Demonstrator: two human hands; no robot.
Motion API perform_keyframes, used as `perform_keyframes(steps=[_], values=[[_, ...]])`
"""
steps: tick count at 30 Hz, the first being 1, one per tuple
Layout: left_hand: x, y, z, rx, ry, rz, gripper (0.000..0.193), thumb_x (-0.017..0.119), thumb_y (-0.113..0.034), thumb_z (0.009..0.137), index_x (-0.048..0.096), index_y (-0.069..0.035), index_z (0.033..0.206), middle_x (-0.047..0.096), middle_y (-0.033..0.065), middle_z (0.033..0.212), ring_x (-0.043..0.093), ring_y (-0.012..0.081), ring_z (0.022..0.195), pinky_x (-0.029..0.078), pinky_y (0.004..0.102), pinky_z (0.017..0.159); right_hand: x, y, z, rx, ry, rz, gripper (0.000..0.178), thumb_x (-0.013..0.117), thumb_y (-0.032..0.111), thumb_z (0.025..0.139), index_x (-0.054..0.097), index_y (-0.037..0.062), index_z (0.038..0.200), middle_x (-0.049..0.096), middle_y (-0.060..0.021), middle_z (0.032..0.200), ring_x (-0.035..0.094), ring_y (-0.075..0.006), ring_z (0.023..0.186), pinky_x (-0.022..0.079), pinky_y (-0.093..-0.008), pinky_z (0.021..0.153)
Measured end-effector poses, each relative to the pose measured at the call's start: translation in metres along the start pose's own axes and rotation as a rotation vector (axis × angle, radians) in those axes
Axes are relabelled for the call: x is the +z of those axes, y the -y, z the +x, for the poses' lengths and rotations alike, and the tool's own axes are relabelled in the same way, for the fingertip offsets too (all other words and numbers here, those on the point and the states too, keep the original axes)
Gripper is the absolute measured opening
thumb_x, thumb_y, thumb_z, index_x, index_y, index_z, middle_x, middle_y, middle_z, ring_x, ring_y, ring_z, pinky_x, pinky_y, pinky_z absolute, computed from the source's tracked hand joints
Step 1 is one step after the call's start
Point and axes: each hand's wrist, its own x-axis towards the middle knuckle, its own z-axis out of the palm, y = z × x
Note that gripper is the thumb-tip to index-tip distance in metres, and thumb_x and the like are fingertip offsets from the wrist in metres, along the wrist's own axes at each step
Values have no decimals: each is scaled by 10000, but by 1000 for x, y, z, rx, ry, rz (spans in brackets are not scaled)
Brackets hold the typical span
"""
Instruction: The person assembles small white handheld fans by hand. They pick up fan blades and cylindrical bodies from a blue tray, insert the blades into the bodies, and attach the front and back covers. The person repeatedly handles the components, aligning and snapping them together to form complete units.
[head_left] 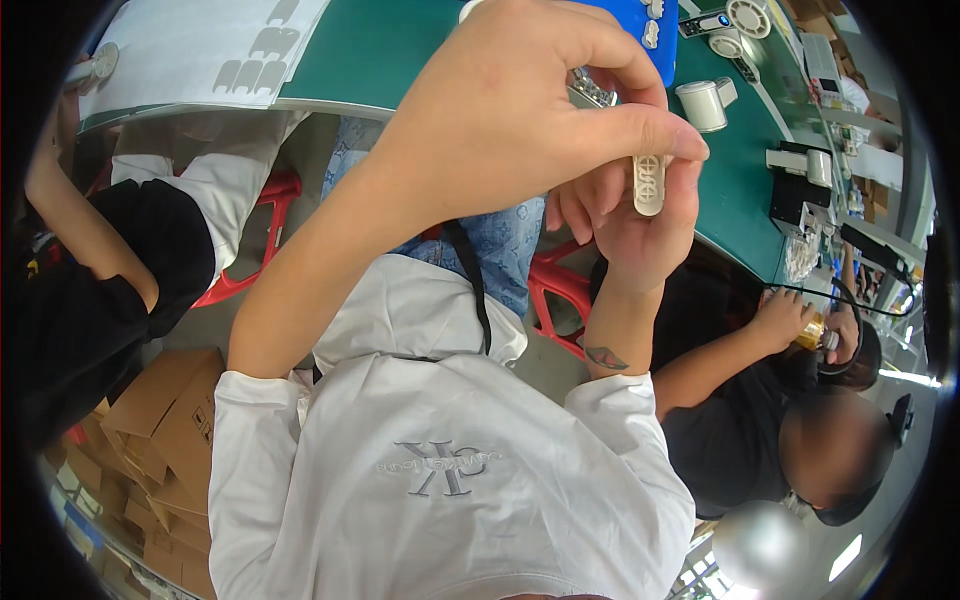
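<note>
My left hand (545,115) reaches across above the edge of the green table, its fingers curled and its thumb stretched toward my right hand. In the gap between its fingers and thumb shows a small silver and dark part (592,90), mostly hidden by the hand. My right hand (645,235) is palm up below it, fingers bent around a narrow cream plastic piece (649,188) with a rounded end and raised round shapes. The left thumb overlaps the upper end of this piece, close to the right thumb.
On the green table (735,190) lie a blue tray (660,50) with small white parts, a white cylindrical housing (703,107) and handheld fans (748,18). A white sheet (200,50) lies left. People sit on both sides. Red stools (562,290) and cardboard boxes (165,410) stand below.
</note>
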Motion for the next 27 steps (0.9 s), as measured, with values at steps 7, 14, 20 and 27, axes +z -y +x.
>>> perform_keyframes(steps=[7, 14, 20, 27], values=[[7, 25, -16, 61, -23, -35, 305, 765, -136, 720, 719, -71, 1014, 716, 54, 943, 673, 179, 847, 525, 341, 763, -3, 9, -6, 76, 68, 249, 612, 238, 476, 1044, 486, 17, 724, 425, -43, 537, 417, -146, 389, 463, -298, 452], [5, 11, -17, -7, 30, 203, 266, 729, -103, 748, 736, -56, 1010, 728, 57, 920, 670, 143, 797, 531, 305, 724, 4, 12, -8, 136, -53, 273, 563, 291, 431, 1045, 538, -15, 805, 447, -32, 569, 495, -158, 433, 427, -276, 427], [10, 17, -22, -28, 7, 133, 258, 712, -78, 758, 724, -19, 1008, 722, 82, 906, 674, 151, 794, 542, 300, 713, -2, 9, -5, 205, 34, 104, 568, 327, 431, 1038, 592, -50, 894, 464, -24, 589, 507, -136, 458, 430, -252, 438], [11, 17, -24, -67, -21, 46, 249, 691, -48, 769, 709, 23, 1007, 715, 111, 890, 679, 161, 792, 555, 293, 700, -1, 12, -8, 15, -62, -109, 455, 450, 336, 998, 631, -81, 1014, 558, -48, 653, 498, -86, 508, 432, -230, 471]])
